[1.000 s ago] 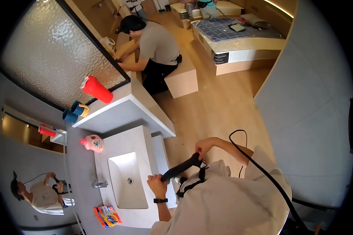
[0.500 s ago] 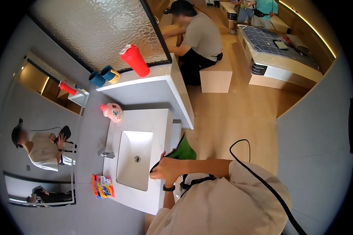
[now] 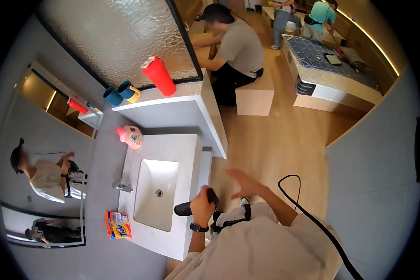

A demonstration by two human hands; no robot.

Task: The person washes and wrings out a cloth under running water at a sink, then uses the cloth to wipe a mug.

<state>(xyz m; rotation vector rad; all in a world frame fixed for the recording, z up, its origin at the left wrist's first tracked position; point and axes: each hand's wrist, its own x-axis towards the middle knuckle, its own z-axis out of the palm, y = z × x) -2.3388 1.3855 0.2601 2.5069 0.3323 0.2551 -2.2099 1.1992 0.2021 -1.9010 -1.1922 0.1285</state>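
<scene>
My left hand (image 3: 202, 206), with a black watch on its wrist, is closed around a dark, soft-looking item (image 3: 183, 209). The item's rounded ends stick out on both sides of the fist, and its exact kind is unclear. It is near the front edge of the white sink counter (image 3: 186, 154). To the right, my right hand (image 3: 243, 183) is raised with its fingers spread, slightly blurred and holding nothing. The white basin (image 3: 156, 205) lies left of my left hand, with a chrome faucet (image 3: 122, 186) behind it.
A pink detergent bottle (image 3: 130, 136) and an orange Tide bag (image 3: 118, 225) sit by the sink. A red tumbler (image 3: 159, 77) and two blue mugs (image 3: 126, 90) stand on the ledge. A seated person (image 3: 238, 49), a bed (image 3: 331, 65) and other people are beyond. A mirror (image 3: 46, 121) hangs left.
My right hand has left the item and opened, moving up and right. The green part seen before no longer shows; the item looks dark and more compact in my left hand.
</scene>
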